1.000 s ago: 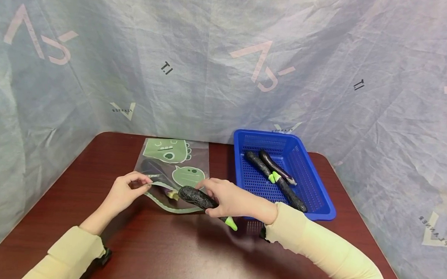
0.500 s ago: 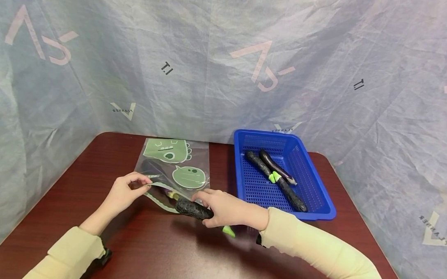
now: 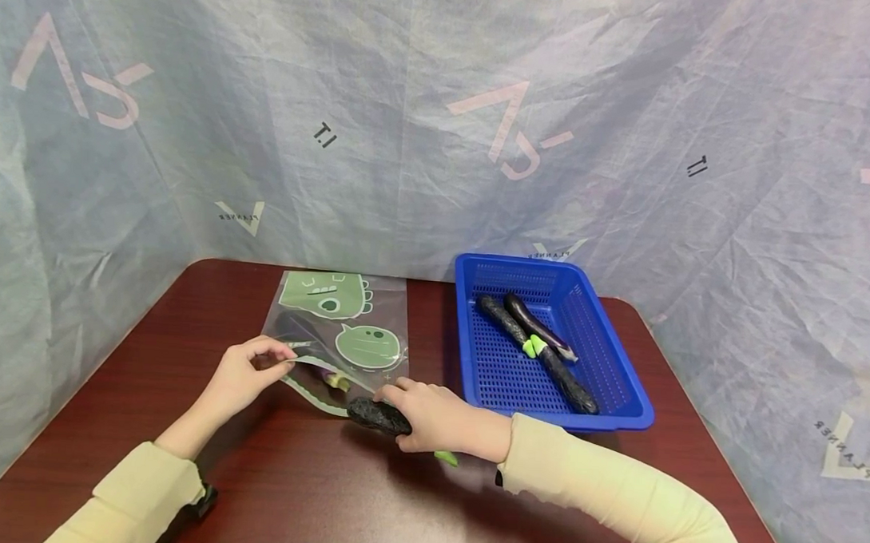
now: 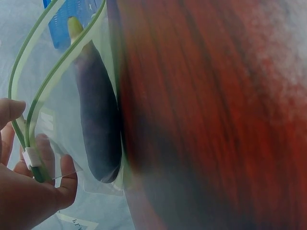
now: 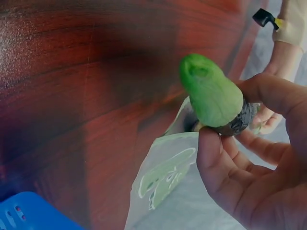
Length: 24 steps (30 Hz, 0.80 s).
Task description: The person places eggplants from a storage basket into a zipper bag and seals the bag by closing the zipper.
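Note:
A clear zip bag (image 3: 370,373) with green cartoon prints lies on the table, its mouth facing the front. My left hand (image 3: 240,372) pinches the left corner of the mouth, beside the white slider (image 4: 32,157). One smooth purple eggplant (image 4: 100,120) is inside the bag, its pale stem end towards the mouth. My right hand (image 3: 433,415) grips a black, rough-skinned eggplant (image 3: 375,416) with a bright green cap (image 5: 216,98). Its blunt black end points left, right at the front edge of the bag's mouth. My right fingers hide its middle, and the cap sticks out behind the hand.
A blue perforated basket (image 3: 639,414) stands to the right of the bag. It holds two rough black eggplants with green caps and one smooth dark eggplant (image 3: 537,321). A grey printed cloth (image 3: 402,182) hangs behind the brown table (image 3: 312,491).
My right hand has moved down towards the table's front and slightly left, carrying the black eggplant. Its green cap has become mostly hidden by the hand. My left hand has stayed put.

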### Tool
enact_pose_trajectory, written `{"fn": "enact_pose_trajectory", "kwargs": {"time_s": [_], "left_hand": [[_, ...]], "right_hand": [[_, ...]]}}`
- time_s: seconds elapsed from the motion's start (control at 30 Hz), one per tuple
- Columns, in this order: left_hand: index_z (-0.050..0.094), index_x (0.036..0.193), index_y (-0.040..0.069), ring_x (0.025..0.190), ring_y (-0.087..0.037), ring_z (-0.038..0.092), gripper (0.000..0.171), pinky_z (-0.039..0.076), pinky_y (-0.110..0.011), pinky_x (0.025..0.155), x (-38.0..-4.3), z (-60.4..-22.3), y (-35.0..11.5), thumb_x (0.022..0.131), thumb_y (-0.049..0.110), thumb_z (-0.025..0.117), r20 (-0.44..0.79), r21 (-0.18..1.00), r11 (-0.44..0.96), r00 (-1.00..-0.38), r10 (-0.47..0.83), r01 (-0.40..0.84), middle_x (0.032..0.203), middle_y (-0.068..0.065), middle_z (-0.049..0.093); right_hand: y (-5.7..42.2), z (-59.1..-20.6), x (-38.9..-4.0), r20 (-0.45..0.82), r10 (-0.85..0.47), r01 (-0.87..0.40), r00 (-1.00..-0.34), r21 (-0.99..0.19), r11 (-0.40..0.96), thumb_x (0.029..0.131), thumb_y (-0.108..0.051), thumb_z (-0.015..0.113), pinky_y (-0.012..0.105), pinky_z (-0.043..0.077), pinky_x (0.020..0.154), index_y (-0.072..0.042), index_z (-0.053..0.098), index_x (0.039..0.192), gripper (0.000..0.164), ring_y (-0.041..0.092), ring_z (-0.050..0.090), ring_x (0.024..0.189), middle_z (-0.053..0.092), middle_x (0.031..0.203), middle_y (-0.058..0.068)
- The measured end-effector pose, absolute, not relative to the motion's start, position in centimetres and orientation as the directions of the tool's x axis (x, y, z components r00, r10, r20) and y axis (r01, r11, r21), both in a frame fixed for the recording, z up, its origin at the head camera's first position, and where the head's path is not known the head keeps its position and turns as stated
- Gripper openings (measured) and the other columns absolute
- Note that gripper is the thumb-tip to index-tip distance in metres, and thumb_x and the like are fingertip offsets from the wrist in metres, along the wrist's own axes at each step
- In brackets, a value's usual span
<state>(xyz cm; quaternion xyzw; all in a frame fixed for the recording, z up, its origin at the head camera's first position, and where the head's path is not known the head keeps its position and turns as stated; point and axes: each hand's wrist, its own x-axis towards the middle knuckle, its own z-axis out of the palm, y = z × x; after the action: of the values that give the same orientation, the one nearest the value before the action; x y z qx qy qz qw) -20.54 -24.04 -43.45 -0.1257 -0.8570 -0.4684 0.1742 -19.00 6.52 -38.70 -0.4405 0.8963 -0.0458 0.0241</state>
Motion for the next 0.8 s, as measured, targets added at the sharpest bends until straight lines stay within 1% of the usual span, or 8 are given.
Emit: {"fn": "enact_pose_trajectory", "kwargs": {"time_s": [0.2,0.47,0.8], "left_hand": [[0.066,0.083,0.017,0.069,-0.006,0.054,0.015,0.045,-0.02,0.058,-20.4,-43.3,-24.0,0.072,0.007,0.072,0.413,0.766,0.519,-0.909,0.055,0.379,0.08,0.002,0.062],[0.066,0.082,0.017,0.069,-0.006,0.053,0.015,0.044,-0.02,0.057,-20.4,-43.3,-24.0,0.072,0.007,0.072,0.412,0.764,0.524,-0.909,0.054,0.377,0.079,0.002,0.062],[0.067,0.082,0.017,0.068,-0.006,0.052,0.015,0.044,-0.02,0.057,-20.5,-43.4,-24.0,0.073,0.007,0.072,0.411,0.766,0.52,-0.91,0.054,0.377,0.078,0.002,0.061]], "right_hand": [[6.3,-39.0,-18.9,0.007,-0.775,-0.773,-0.633,-0.063,0.631,0.066,-0.03,0.073,0.026,0.044,0.049,-0.022,0.048,0.118,0.058,0.016,0.058,0.065,0.052,0.098,-0.003],[6.1,-39.6,-18.9,0.01,-0.754,-0.754,-0.657,-0.008,0.657,0.066,-0.03,0.074,0.025,0.042,0.045,-0.022,0.047,0.117,0.058,0.014,0.056,0.062,0.051,0.092,-0.003],[5.6,-40.5,-19.1,0.05,-0.758,-0.757,-0.651,0.034,0.652,0.064,-0.024,0.074,0.025,0.039,0.041,-0.019,0.048,0.107,0.051,0.015,0.054,0.059,0.049,0.083,-0.001]]}}
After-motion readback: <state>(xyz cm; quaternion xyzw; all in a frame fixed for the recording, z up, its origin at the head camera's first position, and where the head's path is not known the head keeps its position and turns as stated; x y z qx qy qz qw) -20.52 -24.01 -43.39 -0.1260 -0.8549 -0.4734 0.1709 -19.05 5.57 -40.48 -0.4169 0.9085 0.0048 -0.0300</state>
